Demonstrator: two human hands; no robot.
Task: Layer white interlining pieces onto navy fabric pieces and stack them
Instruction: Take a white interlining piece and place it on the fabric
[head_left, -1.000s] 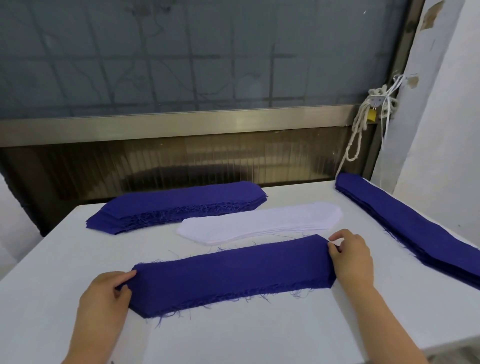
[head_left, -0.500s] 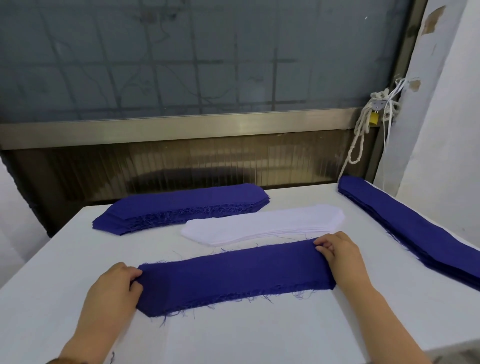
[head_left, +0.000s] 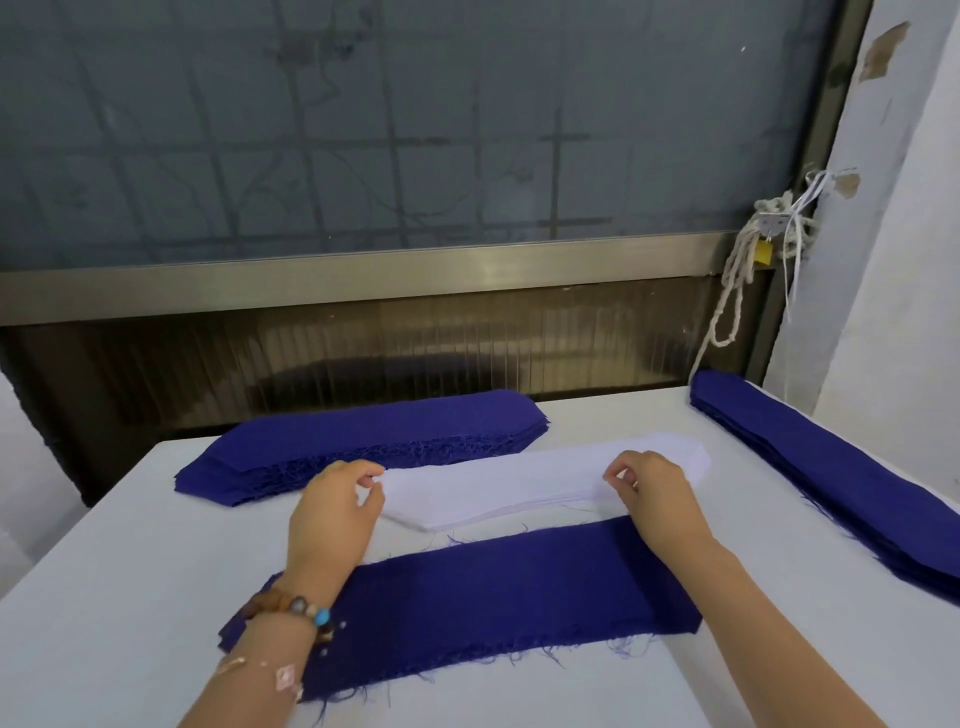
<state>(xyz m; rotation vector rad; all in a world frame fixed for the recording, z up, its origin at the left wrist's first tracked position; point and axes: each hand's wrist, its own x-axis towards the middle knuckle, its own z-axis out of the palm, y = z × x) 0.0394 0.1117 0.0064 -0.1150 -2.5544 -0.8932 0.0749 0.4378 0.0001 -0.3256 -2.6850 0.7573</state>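
Note:
A long navy fabric piece (head_left: 498, 592) with frayed edges lies flat on the white table (head_left: 130, 571) in front of me. Just behind it sits a stack of white interlining pieces (head_left: 498, 486). My left hand (head_left: 337, 506) pinches the left end of the stack's top sheet. My right hand (head_left: 652, 491) pinches near the stack's right end. Both forearms cross over the navy piece.
A thick stack of navy pieces (head_left: 363, 441) lies at the table's back left. Another long navy stack (head_left: 841, 473) runs along the right edge. A window frame (head_left: 363, 280) and a knotted rope (head_left: 743, 270) stand behind the table.
Both hands left the ends of the navy piece and moved forward to the white interlining stack, where they now pinch its top sheet. The navy piece stays flat.

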